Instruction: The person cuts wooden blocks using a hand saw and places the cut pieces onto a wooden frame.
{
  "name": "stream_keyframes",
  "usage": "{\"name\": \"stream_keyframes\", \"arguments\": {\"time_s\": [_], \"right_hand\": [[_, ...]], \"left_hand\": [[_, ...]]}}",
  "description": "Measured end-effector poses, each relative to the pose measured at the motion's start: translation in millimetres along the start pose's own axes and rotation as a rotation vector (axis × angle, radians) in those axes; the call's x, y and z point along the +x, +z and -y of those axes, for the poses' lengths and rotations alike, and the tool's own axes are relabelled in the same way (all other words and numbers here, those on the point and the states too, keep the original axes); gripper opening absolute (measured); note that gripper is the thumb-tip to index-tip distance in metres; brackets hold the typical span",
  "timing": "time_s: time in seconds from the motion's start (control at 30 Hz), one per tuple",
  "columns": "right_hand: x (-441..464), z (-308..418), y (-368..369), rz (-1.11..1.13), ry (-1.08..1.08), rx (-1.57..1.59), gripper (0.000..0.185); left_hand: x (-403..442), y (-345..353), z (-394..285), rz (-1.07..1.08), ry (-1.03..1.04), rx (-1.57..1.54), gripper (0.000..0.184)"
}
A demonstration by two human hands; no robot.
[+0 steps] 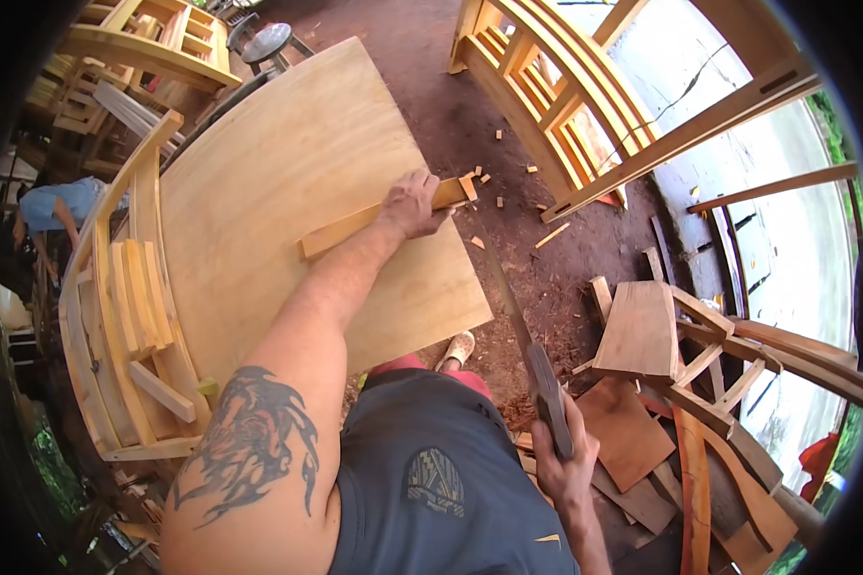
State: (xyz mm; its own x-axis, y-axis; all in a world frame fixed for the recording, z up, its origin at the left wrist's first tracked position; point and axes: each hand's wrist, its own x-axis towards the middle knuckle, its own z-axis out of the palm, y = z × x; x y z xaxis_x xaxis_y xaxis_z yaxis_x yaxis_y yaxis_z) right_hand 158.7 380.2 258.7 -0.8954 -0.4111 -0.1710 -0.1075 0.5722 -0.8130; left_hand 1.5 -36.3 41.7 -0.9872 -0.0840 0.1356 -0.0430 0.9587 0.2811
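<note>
My left hand [412, 203] is closed over a wooden strip [340, 230] that lies on a large plywood sheet [268, 153]. The strip's far end pokes out past my fingers, over the sheet's right edge. In my right hand [566, 450] is the wooden handle of a handsaw [547, 398], its fingers wrapped round it. The saw's narrow blade shows almost edge-on and points up and forward, with its tip below the strip's end. Blade and strip look apart.
Small offcuts [500, 202] are scattered on the dirt floor beyond the sheet. Slatted wooden frames [547, 91] stand at the upper right, and another frame [115, 316] is at left. Scrap boards [623, 431] are piled at lower right. Another person [58, 206] is at far left.
</note>
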Motion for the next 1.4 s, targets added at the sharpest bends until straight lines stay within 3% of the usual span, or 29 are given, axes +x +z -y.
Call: {"name": "stream_keyframes", "arguments": {"time_s": [0.1, 0.13, 0.27, 0.3, 0.33, 0.43, 0.63, 0.73, 0.87, 0.93, 1.07, 1.2, 1.4], "right_hand": [[-7.8, 5.2, -4.9, 0.036, 0.049, 0.019, 0.058], [6.8, 1.1, 4.7, -0.003, -0.033, 0.008, 0.056], [135.1, -12.2, 78.1, -0.035, 0.058, 0.07, 0.047], [172.6, -28.5, 108.3, -0.137, -0.092, 0.041, 0.044], [205.3, -28.3, 125.4, -0.119, -0.055, 0.056, 0.044], [242.3, -19.1, 128.1, -0.08, -0.036, 0.046, 0.045], [196.0, -14.2, 117.7, -0.11, -0.037, 0.045, 0.044], [117.6, -5.7, 65.8, -0.016, 0.081, 0.038, 0.047], [0.4, -8.2, 5.3, -0.014, 0.016, 0.033, 0.054], [-17.2, -1.3, -5.8, 0.021, 0.037, 0.013, 0.054], [26.8, 0.2, 14.9, -0.007, 0.046, -0.021, 0.054], [83.2, -11.1, 26.8, -0.031, -0.027, 0.024, 0.044], [45.3, 4.1, 12.8, 0.032, 0.095, 0.0, 0.053]], "left_hand": [[0.2, 2.8, 3.2, -0.029, 0.036, 0.0, 0.054], [-0.1, 2.5, 2.1, -0.031, 0.033, -0.003, 0.053], [2.3, 7.5, 6.7, -0.022, 0.042, -0.052, 0.051], [0.7, 6.2, 3.5, -0.013, 0.028, -0.039, 0.051], [1.6, 1.8, 0.3, -0.005, 0.019, -0.021, 0.051], [2.2, 0.2, 0.7, -0.013, -0.004, -0.014, 0.052], [1.3, -3.3, 1.5, -0.029, 0.015, 0.008, 0.051], [-1.0, -0.7, -5.5, -0.004, 0.01, -0.011, 0.051], [0.7, -2.4, -0.7, 0.025, 0.011, 0.01, 0.053], [1.2, -2.4, 0.5, 0.037, 0.01, 0.004, 0.053], [4.5, 3.6, -4.4, -0.044, -0.139, -0.002, 0.052], [12.0, -2.6, 5.4, 0.0, -0.115, -0.027, 0.054], [1.5, 5.3, 2.8, 0.006, -0.027, 0.008, 0.053]]}}
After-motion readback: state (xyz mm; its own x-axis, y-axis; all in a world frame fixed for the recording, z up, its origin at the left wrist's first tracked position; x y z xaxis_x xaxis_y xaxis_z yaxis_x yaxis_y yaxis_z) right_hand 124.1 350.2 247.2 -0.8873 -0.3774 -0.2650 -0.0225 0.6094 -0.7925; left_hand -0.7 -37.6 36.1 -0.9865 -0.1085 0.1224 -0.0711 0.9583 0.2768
